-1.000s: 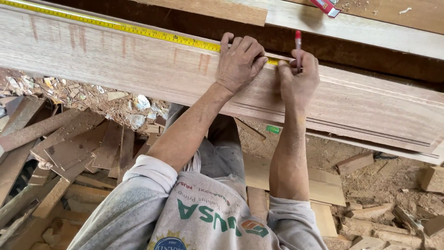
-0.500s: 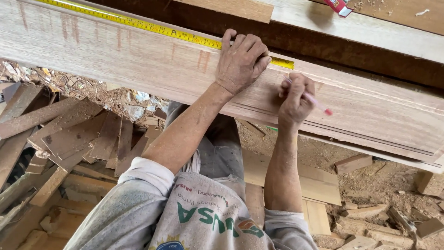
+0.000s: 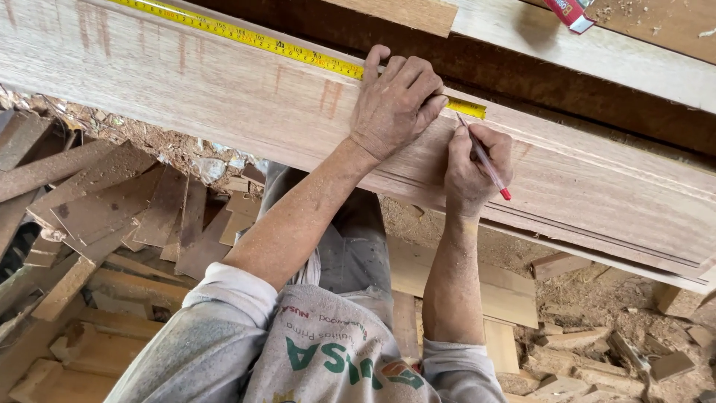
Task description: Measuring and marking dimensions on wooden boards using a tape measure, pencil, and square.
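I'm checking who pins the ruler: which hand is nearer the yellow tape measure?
Left. The left hand presses on the tape measure; the right hand holds a pen just below its end.
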